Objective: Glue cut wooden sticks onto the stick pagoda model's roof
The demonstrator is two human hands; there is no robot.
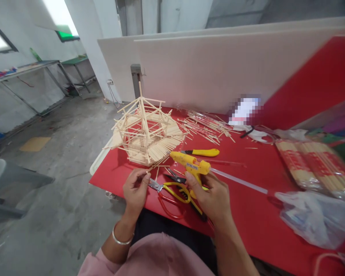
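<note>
My right hand (214, 193) is wrapped round a yellow glue gun (194, 165), its nozzle pointing left and a clear glue stick (238, 180) sticking out of its back. My left hand (136, 189) pinches a small wooden stick (147, 173) between thumb and fingertips; most of the stick is hidden. Beyond both hands stands a pavilion-like frame of thin wooden sticks (145, 130). Scissors (172, 193) with one yellow and one red handle lie between my hands, beside black-jawed pliers (176, 177). A yellow-handled cutter (204, 152) rests behind the glue gun.
Loose sticks (207, 126) and a phone-like bright object (245, 111) are at the back of the red table (247, 222). Packs of sticks (319, 165) and a clear plastic bag (316, 218) lie at the right. A grey stool (11, 184) stands on the floor at the left.
</note>
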